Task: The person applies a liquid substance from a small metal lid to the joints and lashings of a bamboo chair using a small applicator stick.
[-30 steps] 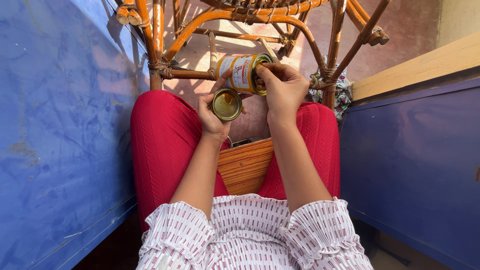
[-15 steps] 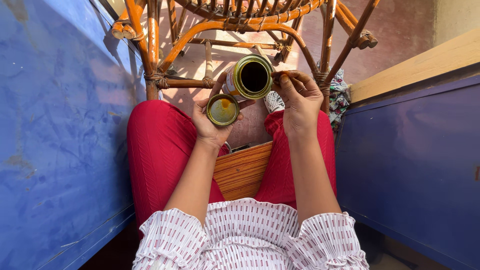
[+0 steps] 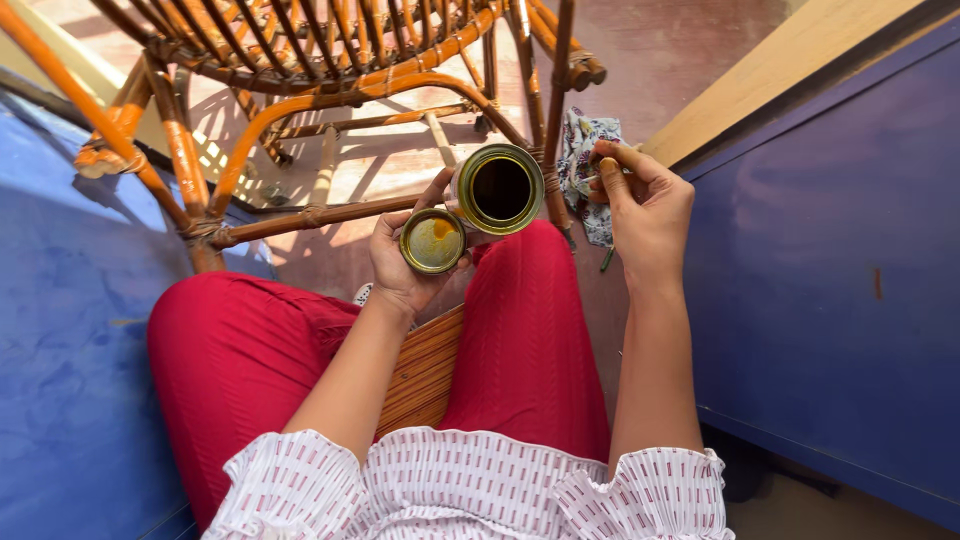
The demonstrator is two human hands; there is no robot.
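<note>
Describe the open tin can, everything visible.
The tin can is small, round and metallic, with a brass-coloured rim. It is open, tipped so its mouth faces the camera; the inside looks dark, contents unclear. It sits at the knee of the red trousers, beside the cane chair. The left hand holds it together with its round lid, whose underside is smeared yellowish. The right hand is apart from it.
</note>
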